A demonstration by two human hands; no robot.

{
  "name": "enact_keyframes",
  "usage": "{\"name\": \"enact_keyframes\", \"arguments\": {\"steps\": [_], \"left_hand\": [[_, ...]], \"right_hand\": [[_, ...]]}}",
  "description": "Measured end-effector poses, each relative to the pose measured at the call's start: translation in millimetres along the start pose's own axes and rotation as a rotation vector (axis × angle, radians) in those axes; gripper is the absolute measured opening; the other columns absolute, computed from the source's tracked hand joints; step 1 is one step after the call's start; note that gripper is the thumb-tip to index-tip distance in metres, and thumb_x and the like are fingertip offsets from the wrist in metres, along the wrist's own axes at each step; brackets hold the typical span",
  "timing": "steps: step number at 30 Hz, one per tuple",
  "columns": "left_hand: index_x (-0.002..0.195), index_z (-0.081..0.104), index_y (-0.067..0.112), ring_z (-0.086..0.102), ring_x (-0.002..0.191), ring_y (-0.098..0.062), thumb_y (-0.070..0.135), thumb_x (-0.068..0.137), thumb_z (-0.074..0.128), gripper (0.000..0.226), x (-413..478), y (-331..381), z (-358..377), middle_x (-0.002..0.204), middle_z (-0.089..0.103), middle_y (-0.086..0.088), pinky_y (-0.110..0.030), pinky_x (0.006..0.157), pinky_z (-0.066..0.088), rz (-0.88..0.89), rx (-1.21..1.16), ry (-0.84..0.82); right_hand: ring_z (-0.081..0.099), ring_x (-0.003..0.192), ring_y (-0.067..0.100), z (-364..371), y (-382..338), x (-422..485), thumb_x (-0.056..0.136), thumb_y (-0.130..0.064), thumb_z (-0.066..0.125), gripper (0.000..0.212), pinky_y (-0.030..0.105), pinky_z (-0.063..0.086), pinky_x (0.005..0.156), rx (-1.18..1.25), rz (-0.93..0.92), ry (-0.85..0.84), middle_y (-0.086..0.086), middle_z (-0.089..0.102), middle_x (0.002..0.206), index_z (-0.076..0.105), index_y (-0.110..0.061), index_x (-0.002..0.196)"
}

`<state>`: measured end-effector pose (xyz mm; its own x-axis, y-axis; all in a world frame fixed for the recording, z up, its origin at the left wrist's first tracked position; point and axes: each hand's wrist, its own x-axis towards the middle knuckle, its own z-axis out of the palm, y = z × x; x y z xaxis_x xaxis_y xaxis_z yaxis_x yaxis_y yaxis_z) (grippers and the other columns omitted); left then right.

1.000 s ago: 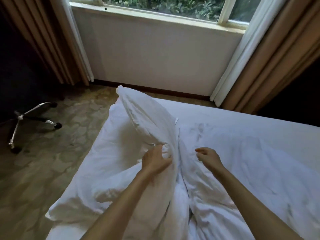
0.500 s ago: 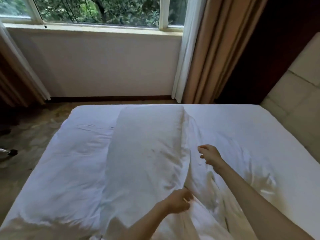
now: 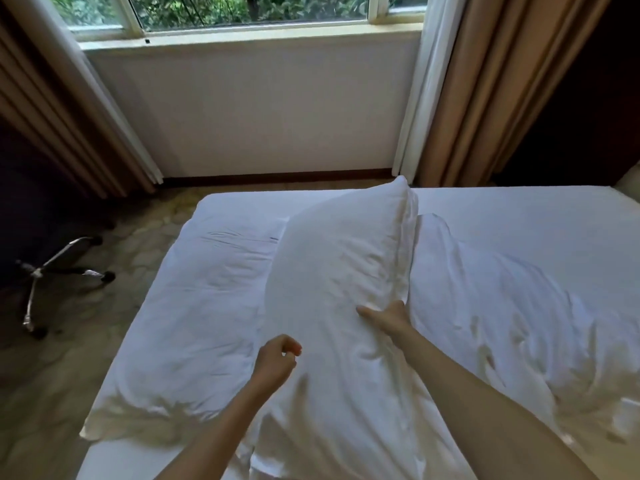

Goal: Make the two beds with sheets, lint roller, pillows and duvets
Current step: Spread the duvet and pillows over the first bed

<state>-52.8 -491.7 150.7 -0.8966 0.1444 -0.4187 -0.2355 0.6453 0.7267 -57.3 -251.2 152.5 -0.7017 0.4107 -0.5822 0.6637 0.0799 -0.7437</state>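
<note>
White pillow (image 3: pixel 332 271), its right edge gripped by the right hand (image 3: pixel 388 318) with the thumb on top, stands tilted on the bed (image 3: pixel 519 209). The left hand (image 3: pixel 275 360) hovers loosely curled and empty. Open carpet (image 3: pixel 69 393) lies left of the mattress edge, near a chair base (image 3: pixel 45 271).

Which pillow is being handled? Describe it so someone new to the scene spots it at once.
Below the window stands a white bed. On it, take the middle pillow, between the left pillow and rumpled bedding on the right. Those lie flat; it alone is tilted up, with the right hand gripping its right edge.
</note>
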Motion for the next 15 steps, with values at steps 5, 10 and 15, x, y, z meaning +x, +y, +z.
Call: {"name": "enact_keyframes", "arguments": {"steps": [5, 10, 15], "left_hand": [[0.092, 0.064, 0.013, 0.060, 0.098, -0.023, -0.006, 0.082, 0.044, 0.029, 29.1, -20.5, -14.1, 0.099, 0.064, -0.004, -0.028, 0.082, 0.046, -0.069, 0.056, -0.034], [0.092, 0.060, 0.011, 0.054, 0.080, -0.022, 0.009, 0.089, 0.042, 0.018, 46.5, -24.9, -20.6, 0.095, 0.060, -0.006, -0.028, 0.070, 0.040, -0.223, 0.088, -0.008], [0.102, 0.045, 0.019, 0.053, 0.101, -0.027, 0.057, 0.089, 0.049, 0.041, 46.5, 14.7, -4.3, 0.107, 0.052, -0.008, -0.035, 0.083, 0.038, -0.400, -0.300, -0.246]], "right_hand": [[0.059, 0.112, 0.026, 4.8, -5.0, 1.9, 0.084, -0.023, 0.065, 0.044, 0.024, 0.041, 0.080, -0.164, -0.034, 0.103, 0.008, 0.063, 0.122, 0.059, -0.011, 0.126], [0.061, 0.086, 0.022, -59.6, -59.2, -19.2, 0.078, -0.005, 0.071, 0.025, 0.026, 0.043, 0.071, 0.023, -0.201, 0.135, 0.009, 0.065, 0.089, 0.069, -0.002, 0.103], [0.060, 0.077, 0.018, -177.8, -79.1, -56.8, 0.080, -0.007, 0.071, 0.018, 0.028, 0.046, 0.070, 0.019, -0.252, 0.253, 0.004, 0.064, 0.086, 0.065, -0.011, 0.097]]}}
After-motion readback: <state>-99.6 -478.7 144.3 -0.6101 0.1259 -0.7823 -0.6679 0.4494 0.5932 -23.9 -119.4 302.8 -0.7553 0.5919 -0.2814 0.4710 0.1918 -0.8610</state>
